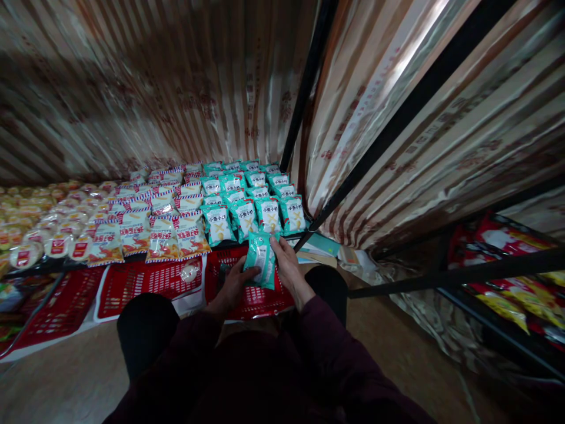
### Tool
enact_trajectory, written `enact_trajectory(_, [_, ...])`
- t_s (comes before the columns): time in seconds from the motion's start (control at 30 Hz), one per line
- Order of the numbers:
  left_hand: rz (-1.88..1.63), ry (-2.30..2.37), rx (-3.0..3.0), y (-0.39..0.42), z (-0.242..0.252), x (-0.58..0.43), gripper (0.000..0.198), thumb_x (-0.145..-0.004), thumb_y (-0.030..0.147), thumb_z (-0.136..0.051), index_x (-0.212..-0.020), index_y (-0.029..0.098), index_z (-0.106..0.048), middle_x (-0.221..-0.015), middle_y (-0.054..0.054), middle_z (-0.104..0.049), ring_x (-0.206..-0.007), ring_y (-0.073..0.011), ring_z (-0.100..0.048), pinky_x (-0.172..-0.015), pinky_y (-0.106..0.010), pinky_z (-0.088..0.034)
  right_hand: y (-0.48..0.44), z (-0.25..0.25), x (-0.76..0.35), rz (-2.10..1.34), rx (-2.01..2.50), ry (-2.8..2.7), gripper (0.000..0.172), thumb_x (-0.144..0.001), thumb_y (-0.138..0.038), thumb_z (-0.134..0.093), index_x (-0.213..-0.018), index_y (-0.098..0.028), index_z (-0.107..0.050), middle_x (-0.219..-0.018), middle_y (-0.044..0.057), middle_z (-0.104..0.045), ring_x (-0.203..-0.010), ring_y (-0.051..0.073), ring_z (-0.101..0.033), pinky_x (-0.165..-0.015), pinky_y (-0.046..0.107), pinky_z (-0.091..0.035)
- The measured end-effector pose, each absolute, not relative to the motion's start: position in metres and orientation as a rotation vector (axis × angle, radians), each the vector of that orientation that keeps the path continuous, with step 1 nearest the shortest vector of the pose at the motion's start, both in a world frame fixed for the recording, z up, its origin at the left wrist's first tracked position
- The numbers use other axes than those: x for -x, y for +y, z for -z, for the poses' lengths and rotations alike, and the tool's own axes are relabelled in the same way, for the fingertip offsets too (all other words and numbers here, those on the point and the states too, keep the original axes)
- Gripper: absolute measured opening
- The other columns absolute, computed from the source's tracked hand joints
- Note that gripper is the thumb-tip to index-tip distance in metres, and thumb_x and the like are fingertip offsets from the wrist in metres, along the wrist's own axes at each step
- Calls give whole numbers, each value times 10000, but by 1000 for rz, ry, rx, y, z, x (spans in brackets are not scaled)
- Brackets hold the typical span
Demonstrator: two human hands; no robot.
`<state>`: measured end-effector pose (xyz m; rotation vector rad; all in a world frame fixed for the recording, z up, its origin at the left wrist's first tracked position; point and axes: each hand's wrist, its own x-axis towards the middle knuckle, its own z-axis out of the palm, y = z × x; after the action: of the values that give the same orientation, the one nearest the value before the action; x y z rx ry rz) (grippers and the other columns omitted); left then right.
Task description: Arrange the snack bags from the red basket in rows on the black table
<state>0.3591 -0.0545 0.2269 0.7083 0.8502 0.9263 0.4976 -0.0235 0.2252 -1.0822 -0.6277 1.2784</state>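
Observation:
Between my two hands is a teal-and-white snack bag [261, 259], held above a red basket. My left hand [237, 281] grips its lower left side with the thumb across the front. On the upper right edge, my right hand [288, 265] closes with the thumb in front. Just beyond, rows of matching teal snack bags [269, 215] stand on the shelf, leaning back. White, blue and orange snack bags [162, 238] fill the stretch to their left.
Red plastic baskets [150, 288] sit under the shelf edge. Round wrapped snacks [57, 244] lie farther left. Black metal poles [338, 203] slant along the right, before striped curtains [198, 82]. Another rack holds red and yellow bags [516, 277]. Flat cartons [320, 244] lie beside the pole.

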Motion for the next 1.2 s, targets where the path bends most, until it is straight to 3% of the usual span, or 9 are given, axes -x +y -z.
enact_trajectory(0.2, [-892,818,-747,-54,-228,-357,463,-573,380,-795,-969,183,-661,-916,-57,-695,-865,-212,-635,-760,-304,-492,-24,-227,-493,-1239,1095,-510,429,-593,-491,-777,-852,-196,-605,-704,-18,-694,-693,190,-668,-627,302,-541])
enact_trajectory(0.43, [-863,769,-700,-57,-235,-357,470,-621,337,-760,-1038,164,-629,-963,-52,-691,-921,-219,-643,-813,-323,-498,-21,-233,-489,-1175,1131,-535,418,-588,-487,-771,-831,-202,-583,-687,-30,-668,-609,159,-622,-576,280,-512])
enact_trajectory(0.67, [-893,807,-680,-56,-234,-352,353,-615,316,-768,-924,176,-671,-906,-66,-698,-968,-242,-639,-830,-318,-509,-19,-230,-487,-1132,1167,-586,389,-643,-524,-717,-811,-205,-570,-638,-58,-593,-548,116,-536,-533,242,-455])
enact_trajectory(0.93, [-965,827,-557,-53,-230,-353,342,-587,268,-779,-896,176,-666,-778,-40,-693,-867,-226,-664,-778,-320,-535,-21,-209,-491,-1084,1260,-720,540,-700,-518,-668,-1132,-214,-558,-798,-23,-643,-713,146,-606,-653,264,-481])
enact_trajectory(1.07, [-986,775,-471,-50,-228,-355,387,-591,271,-768,-949,177,-655,-808,-40,-705,-864,-223,-672,-787,-334,-535,-25,-203,-492,-987,1254,-832,554,-733,-483,-654,-1193,-200,-530,-989,50,-656,-892,180,-626,-801,319,-497])
enact_trajectory(1.2, [-1008,793,-518,-47,-219,-356,483,-617,302,-745,-1066,172,-619,-909,-48,-712,-896,-229,-671,-819,-365,-530,-34,-210,-492,-797,1321,-1033,503,-783,-425,-625,-1221,-199,-523,-1171,107,-595,-1009,205,-597,-859,359,-493])
